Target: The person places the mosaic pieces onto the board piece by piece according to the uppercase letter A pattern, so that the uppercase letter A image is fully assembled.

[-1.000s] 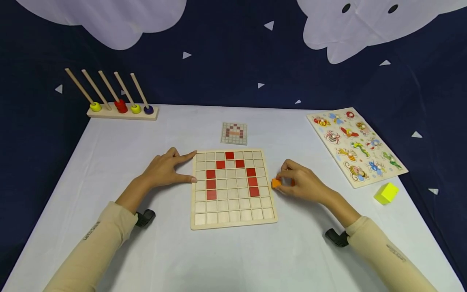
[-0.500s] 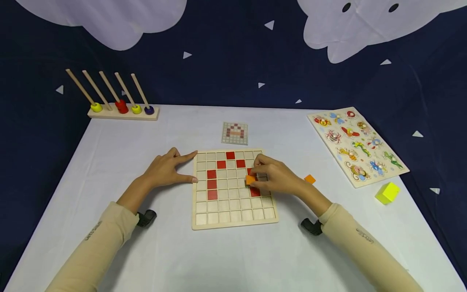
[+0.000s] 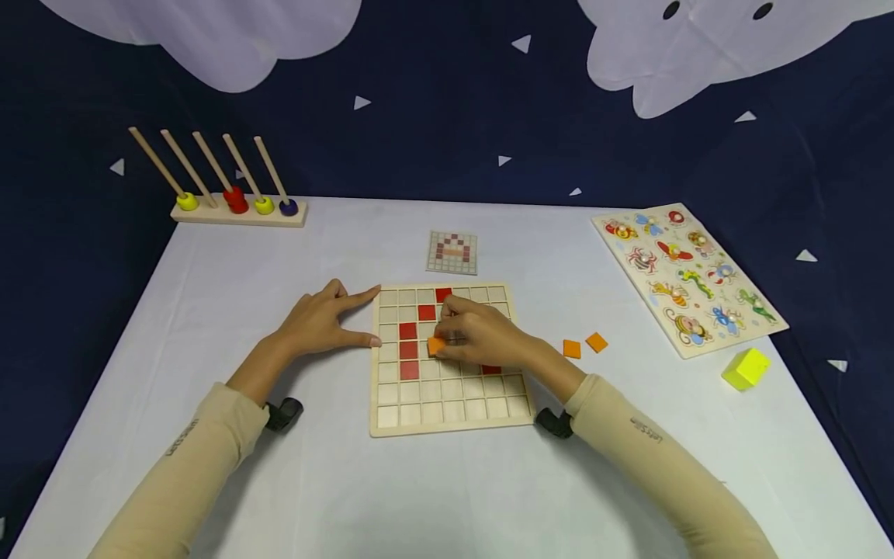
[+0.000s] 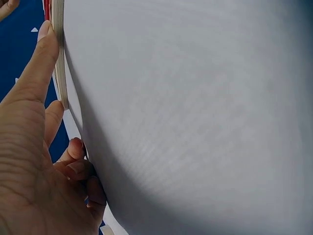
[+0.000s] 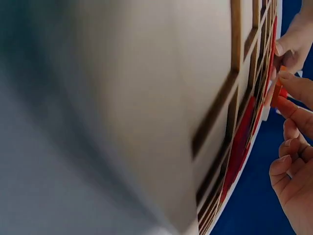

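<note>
A wooden grid board [image 3: 450, 429] lies mid-table in the head view, red square tiles [image 3: 409, 351] in several of its cells. My right hand [image 3: 482, 334] is over the board, pinching an orange square tile [image 3: 436, 346] between thumb and fingertips, close above a cell beside the left red column. The right wrist view shows the same orange tile [image 5: 279, 88] at the fingertips. At the board's left edge, the thumb and index finger of my left hand [image 3: 317, 321] are stretched out and touch the frame; its other fingers are curled under, as the left wrist view shows.
Two loose orange tiles [image 3: 572, 349] lie right of the board. Behind it is a small pattern card [image 3: 452, 253]. A peg bead stacker [image 3: 237, 215] stands back left, an insect puzzle board [image 3: 687, 279] lies right, and a yellow block [image 3: 746, 369] sits near it.
My right hand has moved left from beside the board to over its cells, carrying an orange tile. Two orange tiles it had covered now show on the table. The left hand has stayed put.
</note>
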A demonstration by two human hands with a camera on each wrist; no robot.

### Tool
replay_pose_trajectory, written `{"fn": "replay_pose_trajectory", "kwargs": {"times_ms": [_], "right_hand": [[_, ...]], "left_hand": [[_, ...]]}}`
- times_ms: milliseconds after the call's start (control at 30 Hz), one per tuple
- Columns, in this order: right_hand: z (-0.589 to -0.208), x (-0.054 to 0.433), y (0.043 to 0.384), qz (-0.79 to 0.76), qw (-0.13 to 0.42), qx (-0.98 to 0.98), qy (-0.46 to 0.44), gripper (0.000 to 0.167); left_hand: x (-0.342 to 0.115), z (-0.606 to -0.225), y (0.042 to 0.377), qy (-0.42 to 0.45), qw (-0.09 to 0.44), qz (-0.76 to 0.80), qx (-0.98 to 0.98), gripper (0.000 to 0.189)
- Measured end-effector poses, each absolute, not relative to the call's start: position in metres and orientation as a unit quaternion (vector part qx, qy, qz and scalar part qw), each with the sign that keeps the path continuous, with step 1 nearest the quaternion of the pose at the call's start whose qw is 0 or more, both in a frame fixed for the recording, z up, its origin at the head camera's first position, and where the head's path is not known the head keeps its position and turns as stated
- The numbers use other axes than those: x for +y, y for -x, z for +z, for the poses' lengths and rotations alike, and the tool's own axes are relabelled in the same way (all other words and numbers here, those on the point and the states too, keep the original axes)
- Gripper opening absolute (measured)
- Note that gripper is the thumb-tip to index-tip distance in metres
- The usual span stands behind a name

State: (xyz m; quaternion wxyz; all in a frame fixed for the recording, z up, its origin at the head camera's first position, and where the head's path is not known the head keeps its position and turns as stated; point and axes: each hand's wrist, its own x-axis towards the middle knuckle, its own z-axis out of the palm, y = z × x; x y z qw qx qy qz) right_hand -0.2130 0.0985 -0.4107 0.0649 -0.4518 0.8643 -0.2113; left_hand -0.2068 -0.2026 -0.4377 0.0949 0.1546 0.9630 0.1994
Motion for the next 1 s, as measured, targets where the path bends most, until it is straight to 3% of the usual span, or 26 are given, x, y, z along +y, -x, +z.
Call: {"fn": "replay_pose_trajectory", "kwargs": {"times_ms": [600,1000], "right_hand": [[-0.419,0.084,0.205,-0.21,0.066,0.873,0.435,0.016],[-0.411,0.121,0.201,-0.217,0.053,0.897,0.381,0.031]], "left_hand": [[-0.204,-0.438,0.208,-0.155,0.091,0.198,0.964,0.095],[-0.202,-0.441,0.207,-0.147,0.092,0.2,0.964,0.095]]}}
